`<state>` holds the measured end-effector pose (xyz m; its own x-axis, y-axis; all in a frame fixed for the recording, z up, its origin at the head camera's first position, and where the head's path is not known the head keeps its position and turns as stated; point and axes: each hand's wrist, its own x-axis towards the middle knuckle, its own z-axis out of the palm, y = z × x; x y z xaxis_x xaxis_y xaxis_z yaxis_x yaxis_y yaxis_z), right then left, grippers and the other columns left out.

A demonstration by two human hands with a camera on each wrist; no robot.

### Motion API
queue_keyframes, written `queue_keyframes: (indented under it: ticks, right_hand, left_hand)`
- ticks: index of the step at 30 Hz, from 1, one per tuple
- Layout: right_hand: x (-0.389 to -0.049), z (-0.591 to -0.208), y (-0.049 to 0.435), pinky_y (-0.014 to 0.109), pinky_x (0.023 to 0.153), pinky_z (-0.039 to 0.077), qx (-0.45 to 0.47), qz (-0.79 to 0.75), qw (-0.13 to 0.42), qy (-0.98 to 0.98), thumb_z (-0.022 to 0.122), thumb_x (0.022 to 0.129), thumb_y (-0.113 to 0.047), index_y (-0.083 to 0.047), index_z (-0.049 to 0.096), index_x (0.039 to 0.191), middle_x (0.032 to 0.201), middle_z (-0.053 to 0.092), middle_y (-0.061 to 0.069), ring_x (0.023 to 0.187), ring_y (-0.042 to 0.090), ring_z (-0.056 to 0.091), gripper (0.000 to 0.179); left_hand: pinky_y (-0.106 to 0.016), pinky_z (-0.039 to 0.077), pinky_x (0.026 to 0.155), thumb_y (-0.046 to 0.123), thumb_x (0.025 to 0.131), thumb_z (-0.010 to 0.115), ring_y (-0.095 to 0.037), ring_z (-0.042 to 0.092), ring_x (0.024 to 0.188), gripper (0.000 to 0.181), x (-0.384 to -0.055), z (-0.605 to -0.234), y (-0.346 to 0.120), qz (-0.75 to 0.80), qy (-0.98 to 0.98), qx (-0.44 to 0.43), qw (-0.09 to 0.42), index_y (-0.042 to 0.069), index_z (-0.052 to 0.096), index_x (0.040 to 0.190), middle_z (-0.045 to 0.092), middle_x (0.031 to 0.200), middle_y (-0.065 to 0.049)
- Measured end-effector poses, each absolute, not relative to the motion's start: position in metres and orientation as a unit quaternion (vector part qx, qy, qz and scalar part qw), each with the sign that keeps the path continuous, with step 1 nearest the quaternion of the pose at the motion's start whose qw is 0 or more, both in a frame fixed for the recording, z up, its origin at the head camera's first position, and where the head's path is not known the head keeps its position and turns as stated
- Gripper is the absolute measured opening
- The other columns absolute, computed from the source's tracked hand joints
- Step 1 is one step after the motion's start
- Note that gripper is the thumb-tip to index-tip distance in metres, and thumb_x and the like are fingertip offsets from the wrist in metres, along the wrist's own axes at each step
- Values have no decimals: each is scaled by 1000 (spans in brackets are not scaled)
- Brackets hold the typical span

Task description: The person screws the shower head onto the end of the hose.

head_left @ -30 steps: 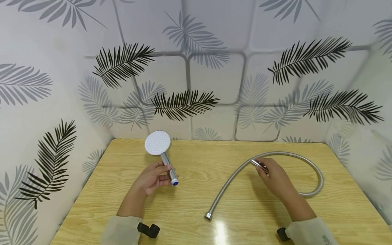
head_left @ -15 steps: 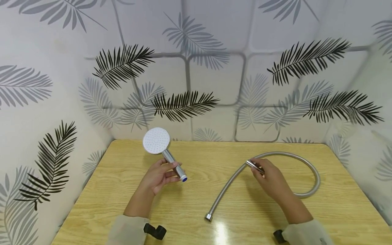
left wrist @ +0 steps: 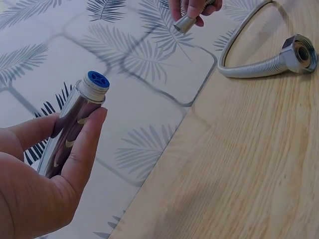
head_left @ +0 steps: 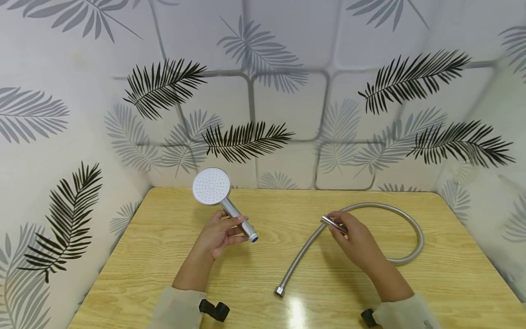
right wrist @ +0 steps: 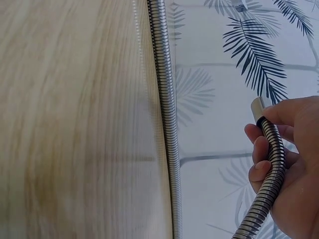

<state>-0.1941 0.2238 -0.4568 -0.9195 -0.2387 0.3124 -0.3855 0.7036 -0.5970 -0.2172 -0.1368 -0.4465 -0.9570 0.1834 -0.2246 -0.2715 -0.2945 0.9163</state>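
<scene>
My left hand (head_left: 219, 235) grips the chrome handle of a hand shower head (head_left: 211, 186), its round white spray face tilted up toward me. The handle's threaded end, white with a blue insert, points right and down in the head view; the left wrist view shows this handle end (left wrist: 94, 85) up close. My right hand (head_left: 355, 237) holds a ribbed metal shower hose (head_left: 302, 253) near its smooth conical end (right wrist: 258, 107), fingers curled round the ribs. That cone points left, toward the shower handle, with a gap between them. The hose's other end, a hex nut (head_left: 279, 291), lies on the table.
The wooden table (head_left: 263, 269) runs back to a wall (head_left: 287, 105) printed with leaves. The hose curves in a wide loop over the table's right side. Black wrist mounts (head_left: 214, 310) sit at both sleeves.
My left hand has carried the shower head to the right, its handle end swinging further right. My right hand has brought the conical hose end to the left, narrowing the gap.
</scene>
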Motion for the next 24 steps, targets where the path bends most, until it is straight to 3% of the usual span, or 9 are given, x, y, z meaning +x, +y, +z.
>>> queue_keyframes:
  ticks: [5, 14, 24]
  right_hand:
    - [-193, -456, 218, 38, 80, 61, 175, 348, 100, -916, 62, 101, -12, -6, 58, 129, 113, 69, 9, 101, 23, 69, 29]
    - [-191, -454, 208, 38, 83, 62, 185, 352, 95, -913, 65, 100, -13, -7, 58, 130, 113, 68, 7, 102, 22, 69, 31]
    - [-189, -450, 200, 36, 83, 62, 190, 351, 90, -913, 67, 99, -15, -8, 60, 128, 113, 68, 5, 101, 18, 67, 31]
  left_hand:
    - [-37, 67, 74, 2, 99, 59, -17, 75, 83, 31, -218, -444, -131, 809, 571, -45, 134, 6, 38, 121, 71, 94, -3]
    - [-40, 67, 75, 3, 98, 63, -18, 75, 82, 33, -217, -444, -123, 807, 577, -43, 116, 7, 39, 121, 71, 98, -5]
    - [-40, 67, 74, 4, 97, 65, -17, 74, 81, 34, -214, -440, -109, 806, 580, -33, 111, 8, 42, 122, 70, 95, -1]
